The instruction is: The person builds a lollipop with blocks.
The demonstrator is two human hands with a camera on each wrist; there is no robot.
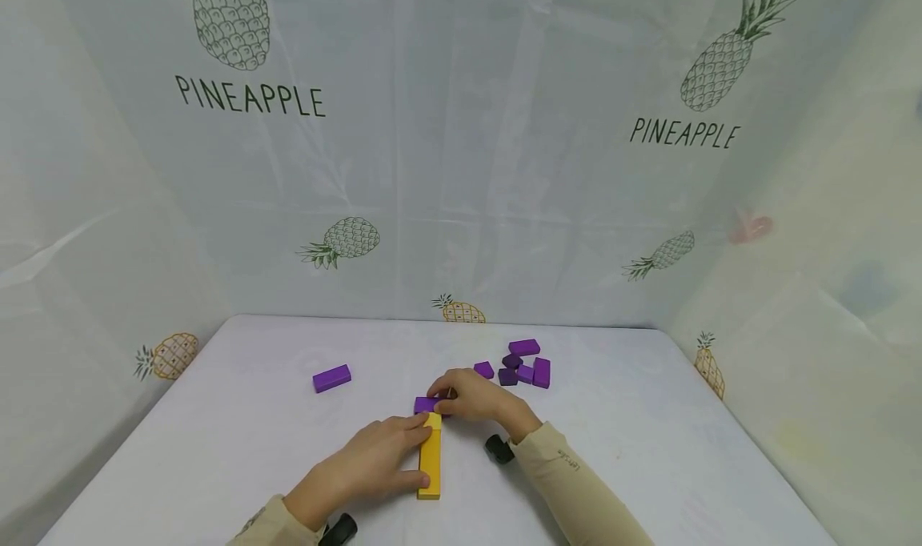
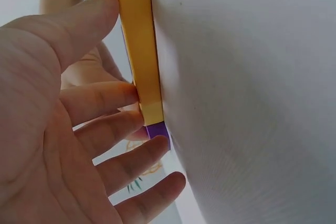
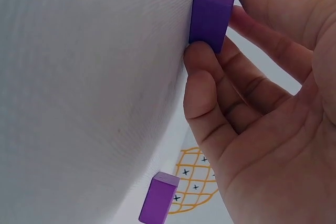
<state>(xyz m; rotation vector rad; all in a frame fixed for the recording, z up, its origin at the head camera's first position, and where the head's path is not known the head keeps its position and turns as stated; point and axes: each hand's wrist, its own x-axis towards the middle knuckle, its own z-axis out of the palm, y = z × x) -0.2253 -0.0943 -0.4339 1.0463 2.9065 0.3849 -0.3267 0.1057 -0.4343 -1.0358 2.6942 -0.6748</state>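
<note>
The long yellow block [image 1: 430, 466] lies flat on the white-covered desk [image 1: 216, 450], its length running away from the person, and it serves here as the landmark. The left hand [image 1: 370, 466] rests along its left side, thumb at the near end and straight fingers pressed against the long edge, so it steadies the block rather than clasps it. At the far end of the yellow block the right hand [image 1: 471, 398] pinches a small purple block [image 1: 425, 404] between thumb and fingers, holding it butted against that end; the right wrist view shows the purple face touching the yellow one. The likeliest slip, as I judge it, is a misaligned joint: if the right hand pushes harder than the left hand braces, the yellow block may skid toward the person or swing sideways on the smooth cloth. A pinch that lets go unevenly could leave the purple block turned or tipped off its face. A cluster of purple blocks [image 1: 524, 366] lies beyond and to the right of the yellow block's far end, close enough that a sweeping wrist could scatter it. One lone purple block [image 1: 331, 378] lies well off to the left, out of harm's way.
</note>
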